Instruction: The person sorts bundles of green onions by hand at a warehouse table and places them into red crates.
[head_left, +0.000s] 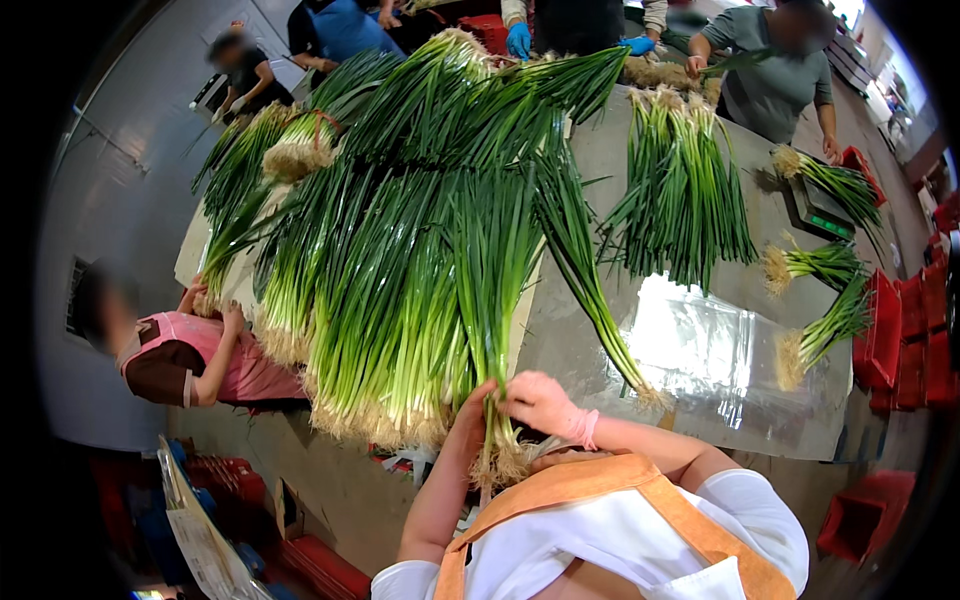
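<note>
In front of my chest, a bunch of long green spring onions (491, 330) stretches away across the table, its roots (499, 466) towards me. My left hand (474, 411) grips the pale stalks from the left, just above the roots. My right hand (540, 405), which seems to wear a thin pink glove with a rolled cuff, closes its fingers on the same stalks from the right. Part of the left hand's fingers is hidden behind the stalks. Left of the bunch lies a broad pile of spring onions (390, 330), roots at the near table edge. A few loose stalks (592, 277) lie to the right.
Clear plastic film (690, 352) lies on the grey table (592, 330). Farther right are another pile (686, 187), a digital scale (821, 206) bearing a bunch, and two small bunches (814, 262). Red crates (877, 330) stand beyond. Several people work around the table.
</note>
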